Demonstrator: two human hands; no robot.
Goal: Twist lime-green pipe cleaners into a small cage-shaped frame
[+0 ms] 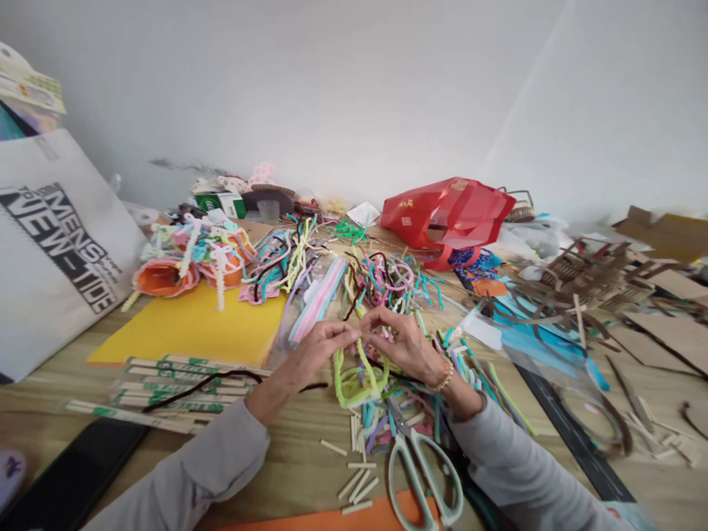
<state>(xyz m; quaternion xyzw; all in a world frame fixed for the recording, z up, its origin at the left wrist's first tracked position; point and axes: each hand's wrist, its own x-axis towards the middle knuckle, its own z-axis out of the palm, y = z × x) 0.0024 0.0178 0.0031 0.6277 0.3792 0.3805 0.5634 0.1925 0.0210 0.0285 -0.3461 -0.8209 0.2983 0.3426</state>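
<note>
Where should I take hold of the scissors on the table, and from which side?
Probably the pale green handle loops of the scissors, reached from the near side with the right hand. The loops lie flat and face the person, while the blades point away, toward the pipe cleaners.

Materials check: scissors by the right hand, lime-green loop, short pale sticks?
The pale green scissors look like glossy moulded plastic, with smooth handle loops. The lime-green loop looks like fuzzy chenille pipe cleaner, probably wire-cored since it holds its bends. The short pale sticks look like bare unfinished wood, matte with no paint.
</note>
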